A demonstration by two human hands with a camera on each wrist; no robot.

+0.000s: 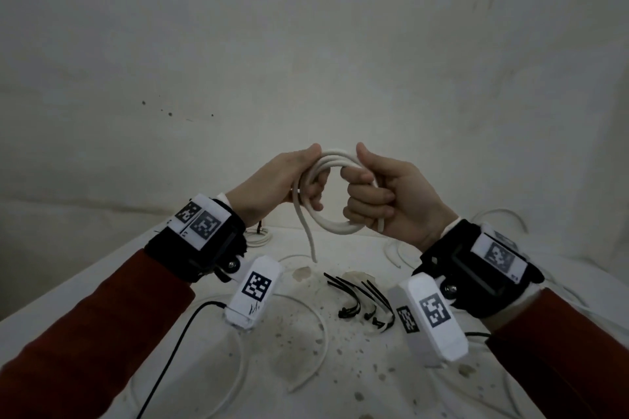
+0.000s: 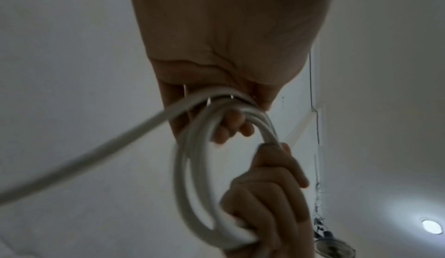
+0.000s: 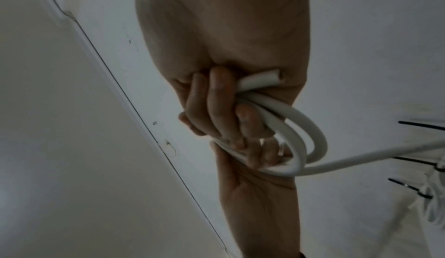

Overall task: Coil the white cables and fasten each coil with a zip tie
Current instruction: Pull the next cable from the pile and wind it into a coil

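The person holds a white cable coil point(image 1: 335, 196) up in the air above the table point(image 1: 102, 269), between both hands, in front of a pale wall. The cable is smooth, round and fairly stiff, wound into about three loose loops that sit close together in a rough ring. The left hand point(image 1: 286, 180) grips the left side of the ring, fingers curled through the loops and thumb lying along the top. The right hand point(image 1: 384, 194) is closed in a fist round the right side, thumb raised beside the top strands; the right wrist view shows a cut cable end point(image 3: 269, 76) poking out beside its fingers point(image 3: 216, 102). One loose tail point(image 1: 308, 241) hangs from the left side of the coil down toward the tabletop, its tip near the surface.

Below the hands, a bunch of black zip ties point(image 1: 360, 299) lies on the stained white table. More white cables point(image 1: 306, 343) lie slack across the tabletop around them, and another lies at the far edge point(image 1: 258, 238).
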